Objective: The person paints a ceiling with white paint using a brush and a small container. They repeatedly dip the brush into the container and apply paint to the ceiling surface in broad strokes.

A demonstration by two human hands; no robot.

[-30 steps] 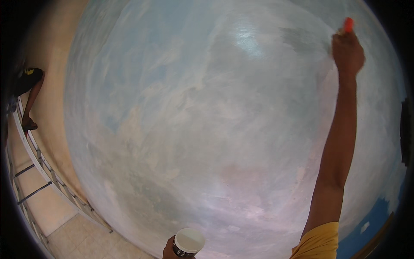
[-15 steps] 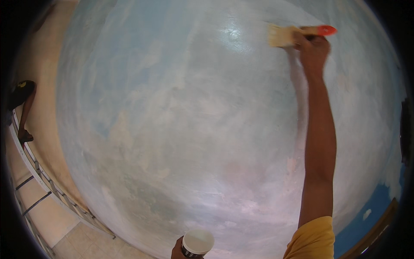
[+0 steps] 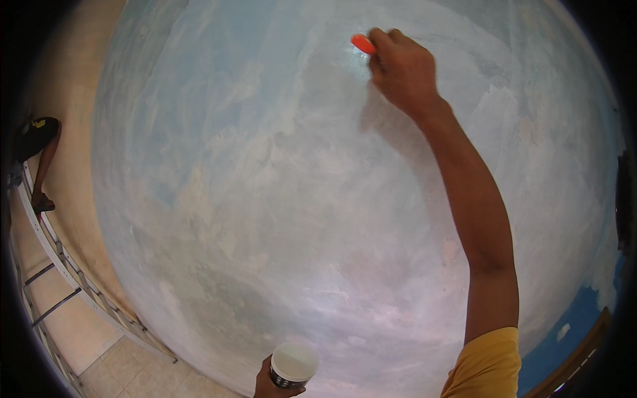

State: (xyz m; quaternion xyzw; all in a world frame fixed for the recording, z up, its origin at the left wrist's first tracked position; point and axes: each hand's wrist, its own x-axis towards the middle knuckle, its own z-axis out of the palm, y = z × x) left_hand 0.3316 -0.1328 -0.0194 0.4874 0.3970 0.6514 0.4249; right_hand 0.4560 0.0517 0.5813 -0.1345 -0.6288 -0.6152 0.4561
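A paintbrush (image 3: 361, 44) is gripped in my right hand (image 3: 406, 71), high up against the painted wall (image 3: 265, 199). Only its red handle tip shows; my hand hides the bristles. The wall carries cloudy patches of pale blue, grey and faint pink, with a wet shine beside the brush. At the bottom, my left hand (image 3: 269, 383) is wrapped round a tub (image 3: 294, 363), white inside with a dark printed band outside. Whitish stuff shows within the tub, but how full it is I cannot make out.
At the far left, another person's bent leg (image 3: 48, 156) and foot rest on a metal ladder or scaffold (image 3: 70, 282) beside a beige wall (image 3: 79, 99). Tiled floor (image 3: 139, 368) lies below. A deep blue painted area (image 3: 570, 325) and a brown edge (image 3: 577, 361) curve along the lower right.
My right hand has swept left with the brush and turned, so the handle now points left and the bristles are hidden. The tub in my left hand has shifted slightly left and up.
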